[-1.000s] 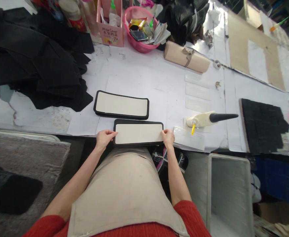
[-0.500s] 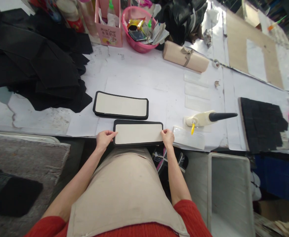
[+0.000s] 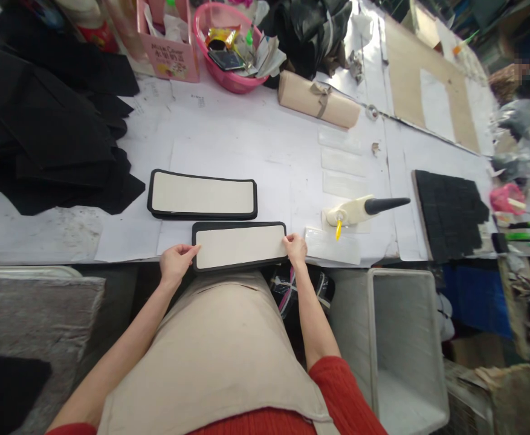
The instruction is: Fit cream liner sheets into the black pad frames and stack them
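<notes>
A cream rectangular board (image 3: 242, 246) lies over a black round-cornered piece (image 3: 242, 267) at the table's front edge. My left hand (image 3: 176, 264) pinches the board's left end between thumb and fingers. At the opposite end, my right hand (image 3: 296, 248) has the same kind of pinch. Black shows along the board's top, left and bottom sides; whether board and black piece touch all over, I cannot tell. Just beyond, to the left, is a small stack of black-edged cream panels (image 3: 202, 194).
A cream bottle with a dark handle and yellow tip (image 3: 350, 211) lies right, by clear strips (image 3: 335, 246). Black sheets (image 3: 56, 133) heap up at left. Behind stand a pink basket (image 3: 235, 81) and a beige roll (image 3: 316, 99). A grey bin (image 3: 410, 338) is below right.
My view has swung a little to the right, so things sit further left in it. The board's right end now tilts slightly up in the picture. Both hands keep their pinch.
</notes>
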Available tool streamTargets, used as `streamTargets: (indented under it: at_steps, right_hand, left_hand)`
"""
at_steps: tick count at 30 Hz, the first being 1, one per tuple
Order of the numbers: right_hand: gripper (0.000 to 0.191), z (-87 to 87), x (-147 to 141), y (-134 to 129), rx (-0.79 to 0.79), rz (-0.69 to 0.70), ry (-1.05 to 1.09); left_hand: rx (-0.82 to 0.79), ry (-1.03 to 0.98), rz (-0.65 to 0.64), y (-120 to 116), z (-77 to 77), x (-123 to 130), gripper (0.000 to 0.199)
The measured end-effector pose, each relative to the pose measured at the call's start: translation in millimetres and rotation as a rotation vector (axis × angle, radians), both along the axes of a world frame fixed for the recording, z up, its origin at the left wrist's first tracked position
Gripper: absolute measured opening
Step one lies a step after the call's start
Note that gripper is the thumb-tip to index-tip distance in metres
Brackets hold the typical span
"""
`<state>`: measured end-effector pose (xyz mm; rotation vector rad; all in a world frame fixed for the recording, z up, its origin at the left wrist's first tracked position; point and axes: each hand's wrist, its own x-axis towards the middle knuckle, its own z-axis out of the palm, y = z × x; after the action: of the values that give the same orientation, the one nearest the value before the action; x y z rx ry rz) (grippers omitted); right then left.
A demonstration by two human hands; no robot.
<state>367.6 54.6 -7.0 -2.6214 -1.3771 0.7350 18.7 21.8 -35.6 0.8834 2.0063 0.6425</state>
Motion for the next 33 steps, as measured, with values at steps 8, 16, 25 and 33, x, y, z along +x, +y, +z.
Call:
streamTargets:
  at_steps: [8,16,25,33]
  right_hand:
    - [0.014,-6.0,13,1,0.043,0.039,0.075]
    - [0.014,-11.0,17,0,0.085,0.070,0.105]
    - [0.014,-12.6,15,-3,0.112,0.095,0.071]
    - [0.015,-8.9,11,-3,0.077,0.104,0.041]
  left_hand:
    - [0.012,0.008,-0.002,0,1.8,1,0.042]
    - [0.018,-0.026,0.013,0,5.5,3,0.042]
    - [0.019,-0.026,0.030,0,5.8,5,0.041]
    - [0.030,0.005,0.007,-1,2.3,4,0.042]
